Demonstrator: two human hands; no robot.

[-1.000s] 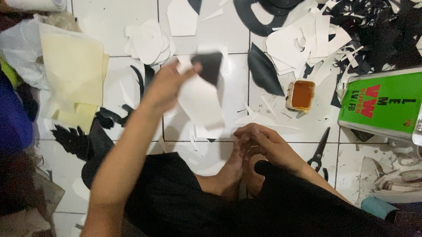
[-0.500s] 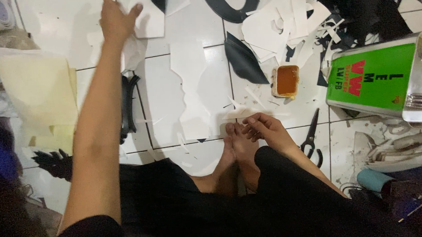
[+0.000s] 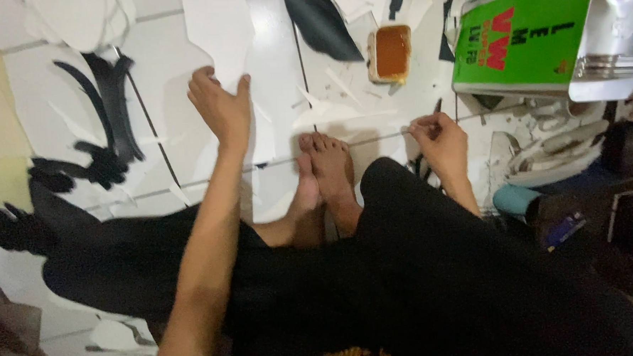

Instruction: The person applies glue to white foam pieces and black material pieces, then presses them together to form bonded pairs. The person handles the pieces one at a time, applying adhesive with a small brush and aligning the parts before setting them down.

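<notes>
The left hand (image 3: 221, 107) lay flat on the white sheet (image 3: 217, 26) on the tiled floor (image 3: 276, 66), fingers spread and loose, pressing the near edge rather than gripping. The sheet looked thin, light and floppy, so it would probably slide on the tile and be best pinched at that edge. The right hand (image 3: 439, 137) had its fingertips pinched on something thin and dark, likely the scissors (image 3: 436, 109), though it was hard to tell. A small tub of orange glue (image 3: 391, 52) sat just beyond the feet (image 3: 326, 163).

Left hand (image 3: 222, 109) on white sheet (image 3: 219, 25)
</notes>
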